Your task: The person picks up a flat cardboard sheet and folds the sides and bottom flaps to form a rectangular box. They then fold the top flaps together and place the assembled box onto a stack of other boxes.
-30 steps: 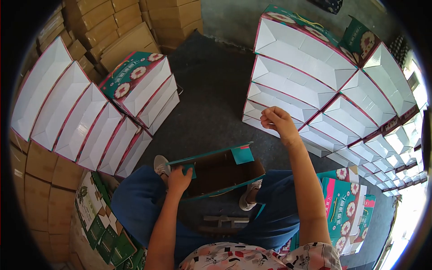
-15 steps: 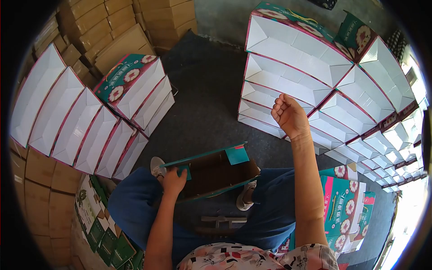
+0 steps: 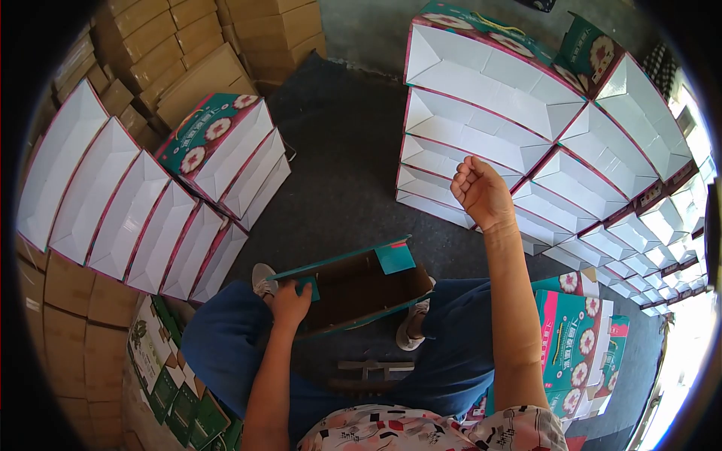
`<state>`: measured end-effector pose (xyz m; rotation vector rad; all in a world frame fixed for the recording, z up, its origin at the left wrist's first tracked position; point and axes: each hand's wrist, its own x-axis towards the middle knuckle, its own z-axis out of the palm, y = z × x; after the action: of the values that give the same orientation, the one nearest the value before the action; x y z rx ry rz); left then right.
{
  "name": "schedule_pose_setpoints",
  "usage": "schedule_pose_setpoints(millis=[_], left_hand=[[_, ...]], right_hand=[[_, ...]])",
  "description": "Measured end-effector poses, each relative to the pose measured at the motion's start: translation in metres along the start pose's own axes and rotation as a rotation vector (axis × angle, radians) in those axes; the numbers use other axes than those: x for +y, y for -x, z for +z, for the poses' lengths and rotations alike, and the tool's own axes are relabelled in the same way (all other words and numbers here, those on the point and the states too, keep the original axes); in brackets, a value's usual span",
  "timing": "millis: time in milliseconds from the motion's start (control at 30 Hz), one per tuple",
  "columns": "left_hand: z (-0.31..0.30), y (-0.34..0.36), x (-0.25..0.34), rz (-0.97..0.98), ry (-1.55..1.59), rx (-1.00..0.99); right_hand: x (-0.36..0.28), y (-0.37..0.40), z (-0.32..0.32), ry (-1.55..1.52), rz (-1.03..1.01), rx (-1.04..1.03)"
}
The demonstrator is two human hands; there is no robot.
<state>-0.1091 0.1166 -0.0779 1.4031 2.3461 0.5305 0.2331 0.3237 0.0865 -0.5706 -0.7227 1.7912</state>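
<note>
Between my knees an open cardboard box (image 3: 353, 293), teal outside and brown inside, is tilted with its opening toward me. A teal flap (image 3: 396, 258) shows at its far right edge. My left hand (image 3: 290, 304) grips the box's left end, beside a smaller teal flap (image 3: 306, 286); the fingertips are partly hidden. Raised in front of the stacked white box bottoms, my right hand (image 3: 483, 194) has its fingers curled in, and nothing shows in it. It is apart from the box I hold.
Stacked gift boxes (image 3: 481, 68) rise at the right, and more boxes (image 3: 128, 203) stand at the left. Brown cartons (image 3: 150, 45) fill the back left. Flat printed teal cartons (image 3: 568, 338) lie by my right leg, green-and-white ones (image 3: 162, 368) by my left.
The view has shifted very slightly. Both hands and the box keep nearly the same positions.
</note>
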Motion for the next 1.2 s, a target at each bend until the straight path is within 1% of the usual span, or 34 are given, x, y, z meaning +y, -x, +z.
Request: schedule_pose_setpoints(millis=[333,633,800,900,1000,1100,1200], left_hand=[[0.005,0.000,-0.004,0.037,0.011,0.037],[-0.001,0.000,0.001,0.011,0.027,-0.030],[0.002,0.000,-0.001,0.030,0.028,-0.004],[0.001,0.000,-0.001,0.035,0.028,-0.002],[0.002,0.000,-0.001,0.042,0.030,0.002],[0.003,0.001,-0.002,0.053,0.029,0.007],[0.001,0.001,-0.001,0.049,0.021,0.004]], right_hand=[[0.002,0.001,0.004,0.039,-0.012,0.033],[0.001,0.003,0.011,0.059,-0.011,0.026],[0.001,0.003,0.010,0.047,-0.008,0.021],[0.002,0.003,0.014,0.085,-0.027,0.060],[0.001,0.006,0.019,0.021,0.006,0.092],[-0.001,0.007,0.017,-0.079,0.043,-0.051],[0.000,0.010,0.019,-0.072,0.025,-0.112]])
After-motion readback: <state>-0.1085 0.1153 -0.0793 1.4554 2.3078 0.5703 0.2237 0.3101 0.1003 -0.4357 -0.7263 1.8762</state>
